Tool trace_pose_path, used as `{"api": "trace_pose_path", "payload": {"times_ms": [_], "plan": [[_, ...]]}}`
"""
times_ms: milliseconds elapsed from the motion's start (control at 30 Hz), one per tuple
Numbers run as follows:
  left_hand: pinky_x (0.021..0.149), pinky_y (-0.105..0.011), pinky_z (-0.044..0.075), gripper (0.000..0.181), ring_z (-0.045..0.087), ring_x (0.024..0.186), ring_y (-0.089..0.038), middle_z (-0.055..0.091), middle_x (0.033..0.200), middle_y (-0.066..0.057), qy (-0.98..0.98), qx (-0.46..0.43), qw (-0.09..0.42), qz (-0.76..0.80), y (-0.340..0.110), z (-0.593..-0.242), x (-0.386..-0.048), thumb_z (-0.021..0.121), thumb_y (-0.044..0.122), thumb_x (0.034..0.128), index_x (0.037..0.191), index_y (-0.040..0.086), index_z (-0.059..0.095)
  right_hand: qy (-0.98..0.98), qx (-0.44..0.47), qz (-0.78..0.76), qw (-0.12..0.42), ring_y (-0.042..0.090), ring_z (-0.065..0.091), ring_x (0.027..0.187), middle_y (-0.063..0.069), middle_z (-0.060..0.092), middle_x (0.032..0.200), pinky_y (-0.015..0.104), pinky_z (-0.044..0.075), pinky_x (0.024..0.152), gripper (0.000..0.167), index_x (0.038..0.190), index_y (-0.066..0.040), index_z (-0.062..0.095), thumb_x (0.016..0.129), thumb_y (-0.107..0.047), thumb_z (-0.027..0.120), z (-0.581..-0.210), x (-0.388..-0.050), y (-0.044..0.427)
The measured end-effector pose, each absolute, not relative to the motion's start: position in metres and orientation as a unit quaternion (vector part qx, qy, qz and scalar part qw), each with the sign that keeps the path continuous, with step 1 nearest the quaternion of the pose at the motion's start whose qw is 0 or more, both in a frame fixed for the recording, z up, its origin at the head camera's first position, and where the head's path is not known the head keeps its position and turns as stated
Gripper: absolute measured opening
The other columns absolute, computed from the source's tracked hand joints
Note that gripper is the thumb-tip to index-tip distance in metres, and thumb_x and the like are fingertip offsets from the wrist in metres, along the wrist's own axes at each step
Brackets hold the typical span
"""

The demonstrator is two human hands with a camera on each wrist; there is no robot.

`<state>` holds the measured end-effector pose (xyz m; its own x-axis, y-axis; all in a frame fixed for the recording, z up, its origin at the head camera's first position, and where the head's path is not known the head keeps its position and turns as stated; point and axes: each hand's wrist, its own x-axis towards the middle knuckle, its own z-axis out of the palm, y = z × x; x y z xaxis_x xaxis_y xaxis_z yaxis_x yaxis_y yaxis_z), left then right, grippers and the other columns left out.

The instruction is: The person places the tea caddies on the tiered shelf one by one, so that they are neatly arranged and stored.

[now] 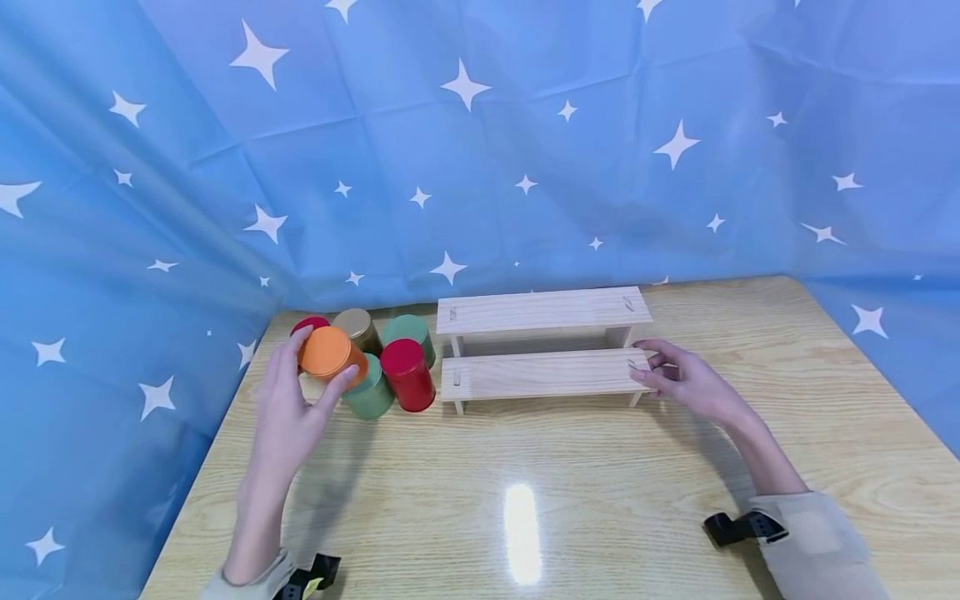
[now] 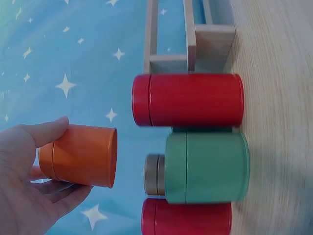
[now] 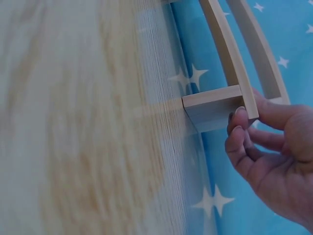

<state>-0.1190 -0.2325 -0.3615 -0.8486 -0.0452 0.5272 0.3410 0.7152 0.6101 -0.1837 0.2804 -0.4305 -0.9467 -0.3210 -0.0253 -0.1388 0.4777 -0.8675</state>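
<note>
Orange tin (image 2: 88, 154), short, smooth, round and lidded

Table (image 1: 427, 492) with rack (image 1: 547, 375), perhaps six cans (image 1: 370, 393)

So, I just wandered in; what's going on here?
A person is working at a wooden table with both hands. The left hand holds an orange can up in the air, above a cluster that includes red cans, green cans and a brownish can. The right hand grips the right end of the lower board on a two-step wooden rack, which stands just right of the cans.
</note>
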Motion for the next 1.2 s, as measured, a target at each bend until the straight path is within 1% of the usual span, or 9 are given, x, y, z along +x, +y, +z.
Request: {"api": "trace_pose_path", "payload": {"times_ms": [67, 167, 233, 300, 400, 533, 700, 833, 1200], "plan": [[0.082, -0.031, 0.045, 0.073, 0.052, 0.106, -0.027, 0.053, 0.128, -0.018, -0.889, -0.092, 0.262, -0.365, -0.227, -0.36, -0.119, 0.082, 0.011, 0.0855, 0.146, -0.002, 0.043, 0.854, -0.135, -0.494, 0.092, 0.02, 0.065, 0.082, 0.02, 0.053, 0.103, 0.035, 0.059, 0.072, 0.058, 0.147, 0.005, 0.039, 0.101, -0.02, 0.064, -0.431, -0.184, 0.28], [0.073, -0.025, 0.041, 0.074, 0.049, 0.096, -0.021, 0.054, 0.125, -0.017, -0.887, -0.106, 0.261, -0.366, -0.219, -0.358, -0.119, 0.083, 0.012, 0.0844, 0.145, -0.001, 0.043, 0.854, -0.135, -0.494, 0.092, 0.019, 0.065, 0.082, 0.02, 0.053, 0.104, 0.034, 0.059, 0.072, 0.058, 0.148, 0.005, 0.039, 0.101, -0.019, 0.064, -0.431, -0.184, 0.28], [0.075, -0.025, 0.043, 0.075, 0.05, 0.098, -0.02, 0.053, 0.126, -0.016, -0.885, -0.113, 0.256, -0.373, -0.214, -0.358, -0.118, 0.083, 0.012, 0.0843, 0.146, 0.0, 0.043, 0.854, -0.136, -0.493, 0.091, 0.02, 0.065, 0.081, 0.02, 0.053, 0.103, 0.034, 0.059, 0.072, 0.058, 0.147, 0.005, 0.039, 0.101, -0.019, 0.064, -0.431, -0.184, 0.28], [0.082, -0.031, 0.048, 0.075, 0.052, 0.104, -0.022, 0.053, 0.128, -0.016, -0.882, -0.118, 0.251, -0.382, -0.208, -0.358, -0.118, 0.084, 0.013, 0.084, 0.146, 0.0, 0.043, 0.855, -0.136, -0.493, 0.091, 0.02, 0.065, 0.081, 0.02, 0.053, 0.103, 0.034, 0.059, 0.072, 0.058, 0.148, 0.005, 0.039, 0.101, -0.019, 0.064, -0.431, -0.184, 0.28], [0.091, -0.047, 0.05, 0.074, 0.052, 0.115, -0.028, 0.053, 0.131, -0.016, -0.88, -0.123, 0.238, -0.391, -0.201, -0.358, -0.117, 0.083, 0.014, 0.0847, 0.146, 0.001, 0.043, 0.854, -0.138, -0.493, 0.092, 0.021, 0.065, 0.081, 0.019, 0.053, 0.102, 0.035, 0.059, 0.072, 0.058, 0.148, 0.005, 0.039, 0.101, -0.019, 0.064, -0.431, -0.184, 0.28], [0.092, -0.053, 0.051, 0.075, 0.052, 0.116, -0.029, 0.052, 0.131, -0.016, -0.881, -0.131, 0.22, -0.399, -0.192, -0.359, -0.117, 0.083, 0.017, 0.0852, 0.146, 0.003, 0.043, 0.855, -0.136, -0.491, 0.096, 0.022, 0.065, 0.081, 0.019, 0.053, 0.102, 0.035, 0.058, 0.07, 0.059, 0.148, 0.005, 0.038, 0.101, -0.02, 0.064, -0.43, -0.183, 0.28], [0.096, -0.052, 0.05, 0.074, 0.051, 0.121, -0.026, 0.052, 0.136, -0.012, -0.875, -0.148, 0.211, -0.41, -0.183, -0.36, -0.12, 0.083, 0.02, 0.086, 0.146, 0.004, 0.043, 0.857, -0.133, -0.487, 0.098, 0.024, 0.065, 0.081, 0.019, 0.054, 0.103, 0.035, 0.058, 0.069, 0.06, 0.149, 0.005, 0.037, 0.101, -0.02, 0.064, -0.429, -0.184, 0.281], [0.098, -0.047, 0.05, 0.073, 0.052, 0.12, -0.023, 0.053, 0.135, -0.008, -0.872, -0.158, 0.206, -0.415, -0.177, -0.362, -0.122, 0.083, 0.023, 0.0863, 0.146, 0.006, 0.044, 0.86, -0.128, -0.485, 0.099, 0.026, 0.065, 0.08, 0.019, 0.054, 0.103, 0.034, 0.057, 0.067, 0.061, 0.149, 0.005, 0.037, 0.101, -0.021, 0.064, -0.429, -0.185, 0.28], [0.091, -0.043, 0.054, 0.071, 0.056, 0.112, -0.022, 0.054, 0.129, -0.009, -0.871, -0.182, 0.179, -0.42, -0.156, -0.369, -0.129, 0.081, 0.023, 0.0875, 0.145, 0.007, 0.044, 0.849, -0.121, -0.505, 0.103, 0.019, 0.062, 0.079, 0.018, 0.051, 0.102, 0.033, 0.057, 0.068, 0.06, 0.148, 0.005, 0.037, 0.1, -0.02, 0.065, -0.431, -0.183, 0.28]]}}
